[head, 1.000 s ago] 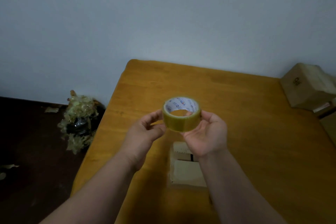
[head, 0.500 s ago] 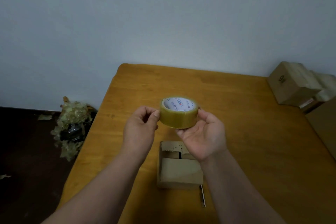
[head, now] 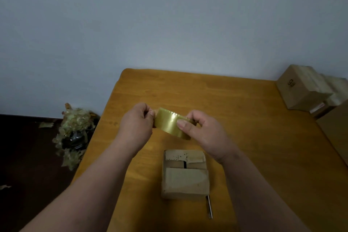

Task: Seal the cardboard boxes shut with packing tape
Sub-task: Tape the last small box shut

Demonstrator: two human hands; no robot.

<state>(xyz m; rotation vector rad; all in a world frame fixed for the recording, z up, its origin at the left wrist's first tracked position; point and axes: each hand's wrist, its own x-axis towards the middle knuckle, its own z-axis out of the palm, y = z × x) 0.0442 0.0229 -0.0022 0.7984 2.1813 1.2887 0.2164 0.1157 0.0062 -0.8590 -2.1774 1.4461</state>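
Observation:
A roll of yellowish packing tape (head: pixel 170 123) is held in the air above the wooden table (head: pixel 254 118). My right hand (head: pixel 205 133) grips its right side, thumb on the outer face. My left hand (head: pixel 138 121) pinches the roll's left edge with thumb and fingers. The roll is tilted so its outer band faces me. Below the hands, a small cardboard box (head: pixel 185 174) sits on the table, its top flaps folded in with a dark gap at the seam.
A thin metal tool, perhaps a cutter (head: pixel 209 206), lies by the box's near right corner. Stacked cardboard boxes (head: pixel 301 88) stand at the table's far right. A heap of crumpled tape scraps (head: pixel 73 133) lies on the dark floor to the left.
The roll has been turned from core-up to outer band facing me. My left fingers moved to pinch its left edge. The view has tilted, showing more of the box.

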